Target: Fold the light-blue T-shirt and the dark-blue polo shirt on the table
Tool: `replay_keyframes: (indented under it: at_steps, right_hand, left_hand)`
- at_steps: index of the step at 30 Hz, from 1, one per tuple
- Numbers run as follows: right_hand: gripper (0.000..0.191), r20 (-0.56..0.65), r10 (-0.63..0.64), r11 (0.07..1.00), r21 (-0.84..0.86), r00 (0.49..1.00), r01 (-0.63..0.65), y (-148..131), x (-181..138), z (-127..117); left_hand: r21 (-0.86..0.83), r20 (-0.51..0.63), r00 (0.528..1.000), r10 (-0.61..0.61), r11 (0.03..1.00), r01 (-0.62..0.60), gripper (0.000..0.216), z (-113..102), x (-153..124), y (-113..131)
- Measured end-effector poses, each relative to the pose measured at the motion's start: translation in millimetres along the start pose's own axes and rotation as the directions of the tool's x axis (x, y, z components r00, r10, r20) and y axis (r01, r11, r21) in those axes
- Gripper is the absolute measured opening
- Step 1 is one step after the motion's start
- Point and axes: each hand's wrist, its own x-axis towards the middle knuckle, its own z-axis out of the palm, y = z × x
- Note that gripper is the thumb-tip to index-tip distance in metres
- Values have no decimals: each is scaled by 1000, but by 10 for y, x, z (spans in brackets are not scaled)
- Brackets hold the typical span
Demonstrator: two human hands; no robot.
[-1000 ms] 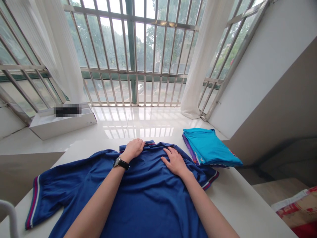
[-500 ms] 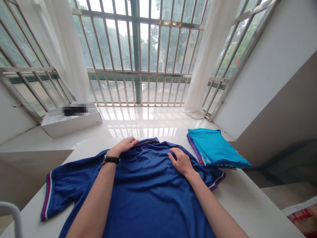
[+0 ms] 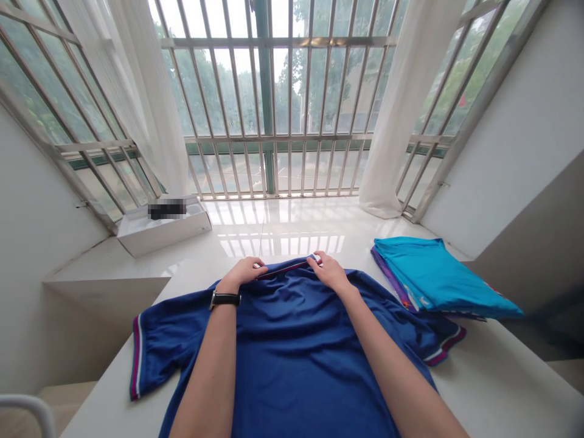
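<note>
A dark blue short-sleeved shirt (image 3: 292, 353) lies spread on the white table, its collar at the far side and its sleeve cuffs trimmed in red and white. My left hand (image 3: 244, 272), with a black-strapped watch (image 3: 225, 299) on the wrist, pinches the left end of the collar (image 3: 287, 266). At the collar's right end my right hand (image 3: 329, 272) grips the edge between thumb and fingers. Wrinkles run across the cloth below the collar. Both forearms lie over the shirt and cover parts of it.
Folded clothes, bright blue on top (image 3: 444, 271), are stacked at the right, close to the right sleeve. A white box (image 3: 166, 234) sits on the window ledge at left. Barred windows and white curtains (image 3: 387, 121) stand behind. A white curved rail (image 3: 30, 404) shows at lower left.
My right hand has moved from the shirt's right shoulder area up and inward to the collar and closed on it. My left hand stays at the collar. The view has shifted left.
</note>
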Motion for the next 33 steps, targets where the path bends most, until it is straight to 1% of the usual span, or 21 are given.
replay_keyframes:
  at_steps: [2,4,7,9,13,15,19,22,25,28,33]
  right_hand:
    - [53,35,-2,1000,12,999,2,41,0,65]
    - [52,67,-35,999,42,997,32,74,4,56]
    - [47,120,-107,990,100,987,95,105,21,-64]
    - [41,173,-166,978,153,971,140,114,30,-171]
    - [36,269,-264,950,238,926,201,119,23,-325]
    - [36,294,-262,952,234,919,196,126,12,-353]
    - [40,348,-223,963,224,911,150,167,5,-349]
    - [37,343,-231,958,243,911,152,202,20,-335]
    - [37,306,-238,958,229,922,172,213,34,-328]
    - [40,270,-231,964,194,935,182,193,34,-328]
    - [42,220,-224,968,161,950,191,137,28,-340]
  left_hand:
    - [-17,20,1000,18,1000,-18,40,0,8,-5]
    - [-56,48,998,36,998,-34,45,10,28,2]
    - [-128,102,992,79,990,-65,57,27,60,27]
    - [-162,130,984,123,982,-101,61,30,65,52]
    - [-194,197,959,205,967,-166,60,15,36,97]
    - [-173,222,955,197,972,-160,56,15,26,103]
    - [-92,206,967,152,987,-135,41,46,37,82]
    - [-83,227,963,143,988,-127,37,69,32,94]
    - [-85,252,959,131,990,-113,48,71,-5,151]
    - [-94,220,965,141,988,-123,57,63,-33,200]
    - [-123,146,970,194,976,-177,54,93,24,189]
